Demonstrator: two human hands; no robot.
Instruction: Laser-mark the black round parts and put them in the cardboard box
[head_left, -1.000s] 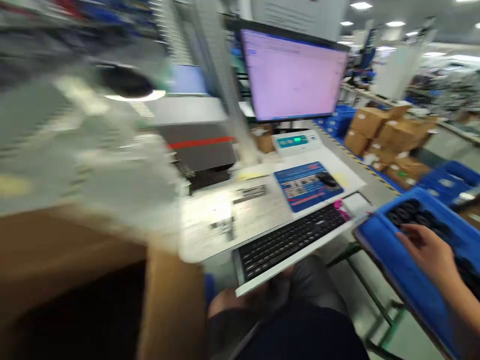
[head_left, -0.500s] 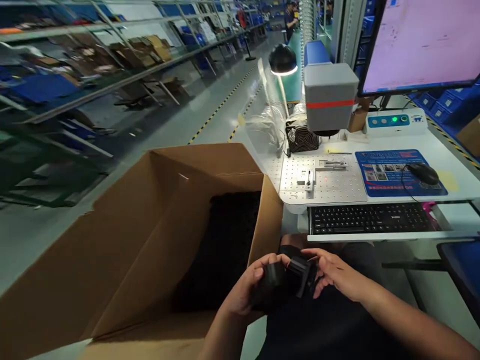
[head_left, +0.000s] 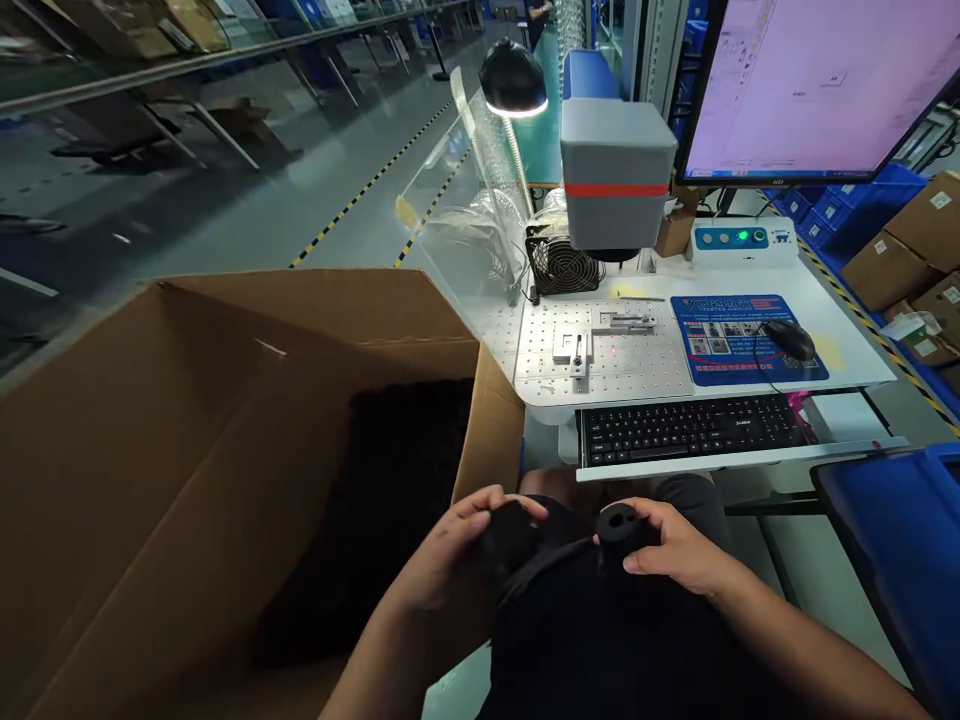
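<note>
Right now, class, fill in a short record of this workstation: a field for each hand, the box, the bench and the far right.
left hand: closed on a black part
right hand: closed on a black round part with a hole in its top
box: open cardboard box at the left, dark contents inside
bench: perforated plate, keyboard, mouse, lit lamp
far right: blue bin
</note>
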